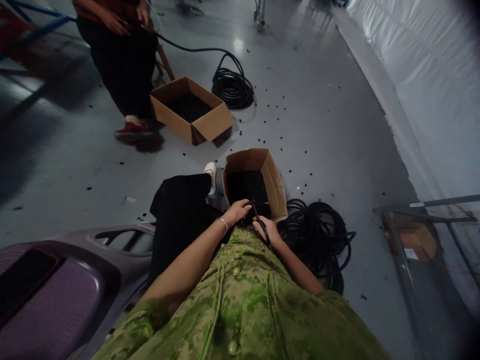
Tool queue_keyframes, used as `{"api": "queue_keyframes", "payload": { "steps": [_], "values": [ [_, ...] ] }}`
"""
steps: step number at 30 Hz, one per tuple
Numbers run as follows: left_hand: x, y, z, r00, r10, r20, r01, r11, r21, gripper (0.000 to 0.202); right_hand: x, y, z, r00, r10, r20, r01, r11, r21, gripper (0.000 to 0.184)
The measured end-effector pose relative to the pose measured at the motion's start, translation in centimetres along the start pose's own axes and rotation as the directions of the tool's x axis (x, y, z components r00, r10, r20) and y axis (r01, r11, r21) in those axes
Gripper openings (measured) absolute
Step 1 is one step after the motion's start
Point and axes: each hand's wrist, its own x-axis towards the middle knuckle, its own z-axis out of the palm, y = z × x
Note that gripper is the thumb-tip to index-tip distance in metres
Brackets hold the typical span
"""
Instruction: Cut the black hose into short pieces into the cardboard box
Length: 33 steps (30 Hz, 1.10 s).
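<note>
My left hand [237, 210] is curled round the end of a thin black hose [258, 220] just above my lap. My right hand [267, 230] grips the same hose a little lower, fingers closed on it. Both hands hover at the near edge of an open cardboard box [273, 175] that holds a heap of small black pieces [249, 186]. The hose runs down to a black coil [318, 237] lying on the floor to my right. I wear a green patterned top and black trousers.
A second cardboard box [210, 125] with dark contents stands farther off, next to another black hose coil [232, 87]. A person in dark trousers and red shoes [123, 60] stands at upper left. Purple plastic chair [56, 290] at my left; metal frame [423, 210] right.
</note>
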Motion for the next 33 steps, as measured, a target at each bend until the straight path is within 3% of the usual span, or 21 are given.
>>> {"api": "queue_keyframes", "payload": {
  "steps": [19,23,28,33],
  "values": [
    [0.18,-0.26,-0.13,1.0,0.004,0.019,-0.003,1.0,-0.017,0.017,-0.34,-0.86,0.07,0.998,-0.051,-0.022,0.051,0.999,-0.017,0.033],
    [0.06,-0.12,-0.19,1.0,0.026,-0.004,-0.026,0.998,0.055,0.014,-0.19,-0.55,0.26,0.999,-0.039,-0.024,0.038,0.999,-0.029,0.032],
    [-0.16,0.4,-0.44,0.981,0.184,-0.061,-0.168,0.963,0.212,0.013,-0.11,-0.31,0.31,0.999,-0.022,-0.038,0.021,0.999,-0.032,0.031],
    [-0.13,0.38,-0.47,0.991,0.126,-0.055,-0.111,0.971,0.211,0.014,-0.31,-0.84,0.19,0.999,-0.036,-0.033,0.035,0.999,-0.041,0.031]
  ]
}}
